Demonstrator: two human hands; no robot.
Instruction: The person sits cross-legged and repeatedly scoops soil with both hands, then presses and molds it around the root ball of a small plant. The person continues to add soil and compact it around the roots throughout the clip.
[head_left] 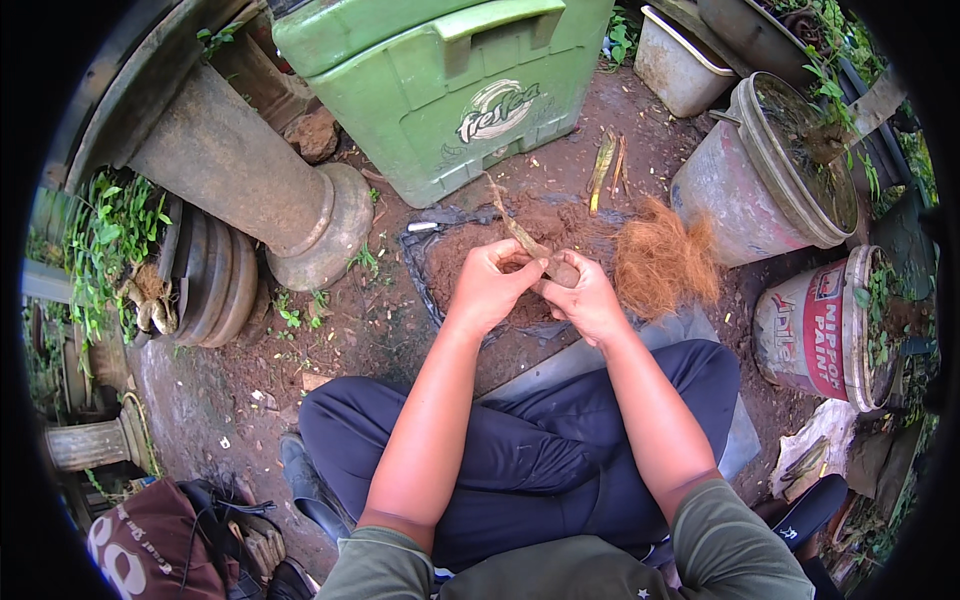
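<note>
Just beside right hand (591, 302): brown fibre (664, 258)

Outdoor yard — bare soil (340, 350), buckets (715, 190), plants (115, 215).

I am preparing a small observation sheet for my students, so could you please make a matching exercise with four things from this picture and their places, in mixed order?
Things
1. Loose tangle of orange-brown fibres
2. Large green plastic cool box
3. Thin, dry, brownish strip
4. Maroon cloth bag

Places
A. Held in the left hand
B. Lower left part of the picture
C. Just to the right of the right hand
D. Top of the picture, beyond the reddish-brown soil

Right pairs: 1-C, 2-D, 3-A, 4-B
</note>
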